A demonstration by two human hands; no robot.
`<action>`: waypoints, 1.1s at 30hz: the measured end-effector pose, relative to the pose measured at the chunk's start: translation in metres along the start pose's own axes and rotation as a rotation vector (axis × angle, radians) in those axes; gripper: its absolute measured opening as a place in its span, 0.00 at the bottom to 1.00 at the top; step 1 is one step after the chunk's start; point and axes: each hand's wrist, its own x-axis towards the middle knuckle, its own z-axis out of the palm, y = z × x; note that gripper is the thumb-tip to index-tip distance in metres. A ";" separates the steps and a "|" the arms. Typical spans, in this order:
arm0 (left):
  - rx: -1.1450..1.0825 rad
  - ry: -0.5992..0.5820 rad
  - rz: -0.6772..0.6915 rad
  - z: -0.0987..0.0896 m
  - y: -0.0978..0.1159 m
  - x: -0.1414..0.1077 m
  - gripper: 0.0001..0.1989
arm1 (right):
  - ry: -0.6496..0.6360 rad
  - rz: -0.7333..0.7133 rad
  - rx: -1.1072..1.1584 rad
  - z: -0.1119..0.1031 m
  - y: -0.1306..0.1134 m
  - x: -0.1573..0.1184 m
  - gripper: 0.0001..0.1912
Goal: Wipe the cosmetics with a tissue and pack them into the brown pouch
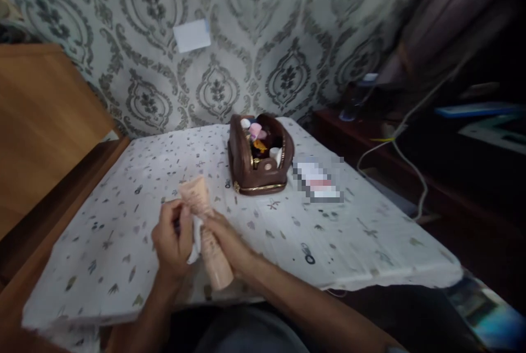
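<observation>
My right hand [228,240] is closed around a peach-coloured squeeze tube [216,262], held at a slant above the near part of the table. The tube's flat end points away from me and its lower end towards me. My left hand [173,235] is closed beside the tube, with its fingers curled on a white wipe [196,240] that lies against the tube's side. Part of the wipe is hidden between the hands. Beyond them stands an open brown toiletry bag [263,182] with small cosmetic items inside, among them a pink-capped one [257,131].
A blurred-out flat object [318,180] lies right of the bag on the patterned tablecloth [271,265]. A wooden panel [45,134] borders the left side. On the right are a dark shelf with a clear bottle [355,101] and a white cable [423,194].
</observation>
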 end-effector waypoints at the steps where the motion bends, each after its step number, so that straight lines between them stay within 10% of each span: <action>1: 0.065 0.012 0.026 -0.001 0.000 0.005 0.08 | -0.003 0.005 0.000 -0.002 0.003 -0.003 0.23; 10: 0.115 -0.160 0.101 0.011 0.026 0.048 0.12 | -0.149 0.174 -0.122 -0.037 -0.015 -0.032 0.34; 16: 0.042 -0.339 0.164 0.040 0.051 0.078 0.12 | -0.036 0.021 -0.077 -0.061 -0.073 -0.044 0.25; 24: 0.369 -0.623 0.584 0.112 0.090 0.165 0.14 | 0.112 -0.234 -0.001 -0.079 -0.167 -0.049 0.21; 33: 0.790 -0.834 0.612 0.158 0.099 0.202 0.15 | 0.319 -0.512 -0.536 -0.091 -0.228 0.026 0.23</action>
